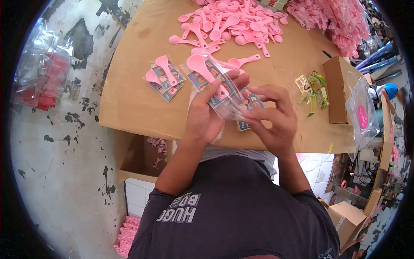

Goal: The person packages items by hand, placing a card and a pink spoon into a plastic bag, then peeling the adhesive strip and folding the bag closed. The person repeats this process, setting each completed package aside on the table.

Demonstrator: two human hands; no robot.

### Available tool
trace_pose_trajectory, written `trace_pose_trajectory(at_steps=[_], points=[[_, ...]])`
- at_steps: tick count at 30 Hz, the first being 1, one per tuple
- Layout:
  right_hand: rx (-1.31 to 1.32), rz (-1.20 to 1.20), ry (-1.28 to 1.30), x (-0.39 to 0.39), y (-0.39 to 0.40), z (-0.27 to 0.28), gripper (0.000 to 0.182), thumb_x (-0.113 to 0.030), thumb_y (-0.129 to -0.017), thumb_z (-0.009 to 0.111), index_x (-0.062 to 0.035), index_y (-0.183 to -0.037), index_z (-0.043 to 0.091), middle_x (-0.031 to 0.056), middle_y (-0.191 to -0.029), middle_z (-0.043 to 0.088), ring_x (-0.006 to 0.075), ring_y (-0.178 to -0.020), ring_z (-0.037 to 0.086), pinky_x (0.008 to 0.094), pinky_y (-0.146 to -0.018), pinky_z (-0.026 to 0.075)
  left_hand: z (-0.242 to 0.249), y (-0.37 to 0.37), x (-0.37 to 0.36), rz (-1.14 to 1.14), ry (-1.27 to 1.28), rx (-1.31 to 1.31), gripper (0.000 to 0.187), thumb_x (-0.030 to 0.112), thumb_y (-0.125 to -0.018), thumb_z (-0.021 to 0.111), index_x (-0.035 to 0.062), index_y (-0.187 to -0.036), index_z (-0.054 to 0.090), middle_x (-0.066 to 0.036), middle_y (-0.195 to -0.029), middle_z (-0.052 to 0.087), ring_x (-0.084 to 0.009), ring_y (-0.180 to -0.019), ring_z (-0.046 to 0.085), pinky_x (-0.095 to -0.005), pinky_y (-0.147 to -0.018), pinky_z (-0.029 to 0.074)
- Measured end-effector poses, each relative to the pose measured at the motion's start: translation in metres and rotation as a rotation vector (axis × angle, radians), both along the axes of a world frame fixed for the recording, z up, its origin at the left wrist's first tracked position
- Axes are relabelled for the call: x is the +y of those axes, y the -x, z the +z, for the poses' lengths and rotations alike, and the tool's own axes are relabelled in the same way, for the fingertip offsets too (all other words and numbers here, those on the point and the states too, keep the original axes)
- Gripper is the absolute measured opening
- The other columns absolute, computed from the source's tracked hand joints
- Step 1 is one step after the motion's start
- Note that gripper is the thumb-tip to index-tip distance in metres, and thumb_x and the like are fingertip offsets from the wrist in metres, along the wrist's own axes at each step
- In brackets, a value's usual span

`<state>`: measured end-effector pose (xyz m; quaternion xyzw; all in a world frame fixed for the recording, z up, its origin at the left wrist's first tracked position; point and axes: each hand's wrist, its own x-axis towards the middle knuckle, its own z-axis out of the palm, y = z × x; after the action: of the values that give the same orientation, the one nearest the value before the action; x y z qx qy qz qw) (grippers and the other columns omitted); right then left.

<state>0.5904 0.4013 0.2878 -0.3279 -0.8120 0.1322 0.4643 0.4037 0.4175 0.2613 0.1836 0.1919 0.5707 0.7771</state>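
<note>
My left hand (pixel 203 113) is closed around a clear plastic bag (pixel 229 108) that holds a pink measuring spoon (pixel 199 64) and a blue printed card (pixel 214 69). At the bag's near right end, my right hand (pixel 274 115) pinches the plastic between thumb and fingers. Partly hidden behind my right fingers is a stack of blue printed cards (pixel 243 125) on the table. To the left of my hands, bagged spoons with cards (pixel 165 77) lie overlapping. A loose pink spoon (pixel 246 61) rests just beyond my hands.
A large pile of pink spoons (pixel 233 23) covers the table's (pixel 142 39) far side, beside a bulging bag of spoons (pixel 330 21). At right are yellow-green packaging (pixel 318 88), a cardboard box (pixel 338 86) and clear plastic sheets (pixel 362 116). Another person (pixel 386 95) is at far right.
</note>
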Motion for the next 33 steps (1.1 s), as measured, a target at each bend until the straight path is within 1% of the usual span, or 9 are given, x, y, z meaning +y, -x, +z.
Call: trace_pose_trajectory(at_steps=[4, 7, 12, 18, 22, 24, 28, 29, 33], points=[[0.325, 0.031, 0.155, 0.002, -0.015, -0.005, 0.036, -0.002, -0.077, 0.079, -0.0126, -0.111, 0.074, 0.0131, -0.133, 0.064, 0.0322, -0.120, 0.059, 0.0391, -0.097, 0.048, 0.002, 0.016, 0.002, -0.043, -0.007, -0.127, 0.056, 0.031, -0.106, 0.047, -0.0048, -0.148, 0.043, -0.023, -0.149, 0.051, -0.0332, -0.142, 0.047, -0.0494, -0.117, 0.039], [-0.070, -0.135, 0.026, 0.011, -0.014, 0.012, 0.039, -0.002, -0.080, 0.076, -0.0161, -0.116, 0.074, 0.0150, -0.145, 0.057, 0.0394, -0.135, 0.049, 0.0469, -0.108, 0.043, 0.006, 0.007, -0.002, -0.103, 0.058, -0.137, 0.052, 0.026, -0.105, 0.051, -0.0057, -0.146, 0.046, -0.023, -0.144, 0.055, -0.0307, -0.139, 0.051, -0.0456, -0.115, 0.043], [-0.158, -0.059, -0.112, 0.020, 0.001, 0.016, 0.035, -0.004, -0.080, 0.074, -0.0210, -0.111, 0.077, 0.0152, -0.146, 0.057, 0.0398, -0.140, 0.045, 0.0492, -0.113, 0.040, 0.008, -0.012, -0.010, -0.214, 0.009, -0.092, 0.053, 0.028, -0.105, 0.052, -0.0043, -0.147, 0.045, -0.019, -0.145, 0.054, -0.0286, -0.137, 0.053, -0.0439, -0.112, 0.046], [0.161, 0.181, 0.062, 0.018, -0.013, 0.015, 0.025, -0.005, -0.085, 0.074, -0.0124, -0.108, 0.076, 0.0140, -0.132, 0.067, 0.0343, -0.124, 0.058, 0.0429, -0.100, 0.049, 0.007, -0.007, -0.011, -0.195, 0.012, -0.053, 0.060, 0.036, -0.108, 0.048, -0.0028, -0.152, 0.036, -0.020, -0.146, 0.053, -0.0280, -0.137, 0.052, -0.0424, -0.113, 0.046], [0.517, 0.110, 0.333, 0.007, -0.020, 0.012, 0.016, -0.003, -0.093, 0.071, -0.0016, -0.108, 0.074, 0.0126, -0.117, 0.070, 0.0215, -0.100, 0.066, 0.0333, -0.087, 0.052, 0.014, -0.004, -0.008, -0.005, -0.073, 0.118, 0.059, 0.034, -0.108, 0.051, -0.0033, -0.152, 0.038, -0.021, -0.148, 0.052, -0.0259, -0.140, 0.049, -0.0406, -0.115, 0.040], [0.543, 0.026, 0.387, 0.006, -0.019, 0.013, 0.014, -0.002, -0.095, 0.070, 0.0009, -0.108, 0.073, 0.0122, -0.112, 0.071, 0.0172, -0.095, 0.066, 0.0300, -0.084, 0.052, 0.021, -0.005, -0.006, 0.050, -0.387, 0.453, 0.057, 0.029, -0.107, 0.054, -0.0057, -0.150, 0.040, -0.021, -0.149, 0.050, -0.0233, -0.142, 0.046, -0.0392, -0.117, 0.037], [0.550, 0.077, 0.593, 0.004, -0.010, 0.008, 0.016, -0.003, -0.096, 0.069, 0.0008, -0.112, 0.072, 0.0089, -0.103, 0.071, 0.0101, -0.091, 0.065, 0.0243, -0.078, 0.050, 0.024, -0.006, -0.012, -0.105, -0.476, 0.822, 0.044, 0.016, -0.102, 0.065, -0.0032, -0.140, 0.054, -0.012, -0.121, 0.069, -0.0138, -0.112, 0.066, -0.0267, -0.092, 0.054], [0.594, 0.089, 0.661, 0.003, -0.009, 0.008, 0.017, -0.004, -0.096, 0.069, 0.0004, -0.112, 0.071, 0.0076, -0.101, 0.070, 0.0091, -0.090, 0.064, 0.0238, -0.076, 0.050, 0.032, -0.012, -0.018, -0.096, -0.286, 0.715, 0.041, 0.012, -0.098, 0.070, -0.0013, -0.136, 0.059, -0.007, -0.108, 0.073, -0.0099, -0.095, 0.069, -0.0224, -0.076, 0.059], [0.636, 0.012, 0.712, 0.004, -0.014, 0.010, 0.016, -0.006, -0.097, 0.069, -0.0012, -0.112, 0.071, 0.0067, -0.106, 0.069, 0.0087, -0.088, 0.063, 0.0243, -0.076, 0.050, 0.030, -0.012, -0.021, -0.106, -0.256, 0.652, 0.046, 0.011, -0.098, 0.070, -0.0017, -0.140, 0.055, -0.008, -0.107, 0.073, -0.0106, -0.091, 0.070, -0.0243, -0.068, 0.062]])
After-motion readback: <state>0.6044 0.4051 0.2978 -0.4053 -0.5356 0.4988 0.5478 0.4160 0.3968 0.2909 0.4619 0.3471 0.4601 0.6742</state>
